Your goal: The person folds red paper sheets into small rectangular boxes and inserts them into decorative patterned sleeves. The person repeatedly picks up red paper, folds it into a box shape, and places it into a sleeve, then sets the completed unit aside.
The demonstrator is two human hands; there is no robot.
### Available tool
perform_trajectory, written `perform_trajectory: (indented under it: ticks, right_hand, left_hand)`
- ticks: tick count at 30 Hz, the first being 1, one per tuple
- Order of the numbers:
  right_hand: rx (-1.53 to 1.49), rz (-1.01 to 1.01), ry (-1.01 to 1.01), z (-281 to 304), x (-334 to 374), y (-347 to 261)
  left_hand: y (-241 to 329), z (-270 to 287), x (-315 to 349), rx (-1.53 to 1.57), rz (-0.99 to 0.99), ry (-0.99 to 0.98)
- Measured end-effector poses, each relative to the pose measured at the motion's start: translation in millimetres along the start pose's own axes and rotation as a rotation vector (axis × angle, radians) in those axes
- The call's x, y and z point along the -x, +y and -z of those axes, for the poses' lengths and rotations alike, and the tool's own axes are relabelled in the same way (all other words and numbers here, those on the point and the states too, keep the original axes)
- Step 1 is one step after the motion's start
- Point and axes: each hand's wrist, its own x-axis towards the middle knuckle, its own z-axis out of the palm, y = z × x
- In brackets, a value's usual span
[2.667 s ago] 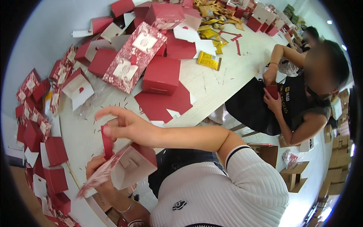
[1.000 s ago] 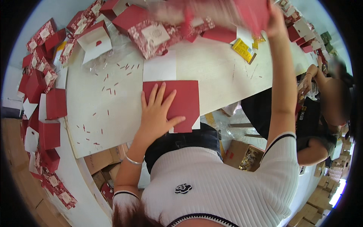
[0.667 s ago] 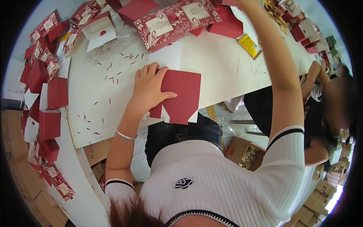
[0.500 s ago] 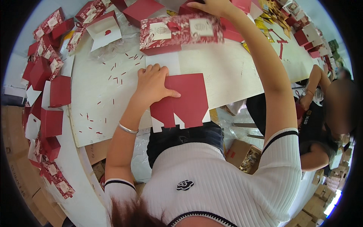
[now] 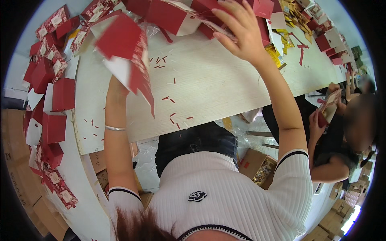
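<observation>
A red carton [image 5: 120,38] with a white flap [image 5: 118,70] and a floral-patterned side is raised and tilted over the left part of the table, blurred by motion. Behind it reaches my left arm, with a silver bangle on the wrist; the carton hides the fingers, and it moves with that hand. My right hand [image 5: 241,34] is over the far side of the table, fingers spread. A floral-patterned box panel [image 5: 209,24], seen nearly edge-on, lies right beside its thumb and fingers. Whether they touch, I cannot make out.
Small red paper strips [image 5: 172,100] are scattered over the white table [image 5: 217,80]. Red boxes [image 5: 171,18] line the far edge, and more boxes [image 5: 54,128] stand along the left. Yellow packets [image 5: 277,58] lie at the far right. A co-worker's hand [image 5: 317,122] holds a box at right.
The flat red carton has left the near table edge; my left hand has swung away to the far left with a carton. The floral box has shifted farther back, and my right hand's fingers have spread.
</observation>
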Motion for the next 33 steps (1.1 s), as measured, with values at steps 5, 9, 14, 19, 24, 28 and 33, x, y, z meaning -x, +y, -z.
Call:
perform_trajectory:
  ticks: [5, 9, 14, 19, 24, 28, 33]
  right_hand:
    - [-0.202, -0.448, -0.221, -29, 50, 30]
    - [-0.700, -0.491, -0.072, -4, 27, -18]
    - [-1.360, -0.677, -0.112, 26, 3, -99]
    - [-1.598, -0.723, -0.197, 36, 12, -131]
    - [-1.693, -0.986, -0.065, 26, 21, -144]
    - [-1.872, -1.270, 0.013, 42, 19, -138]
    - [-1.960, -1.565, -0.007, 54, 16, -128]
  left_hand:
    - [-7, 21, 4, 0.104, -0.003, 0.264]
    - [26, -31, 33, -0.482, -0.070, 0.065]
    - [32, -69, 53, -0.872, -0.143, -0.019]
    - [29, -88, 66, -0.283, -0.255, -0.023]
    - [21, -102, 69, -0.068, -0.262, -0.111]
    - [22, -103, 75, -0.041, -0.365, 0.034]
    - [29, -101, 106, -1.225, -0.821, -0.077]
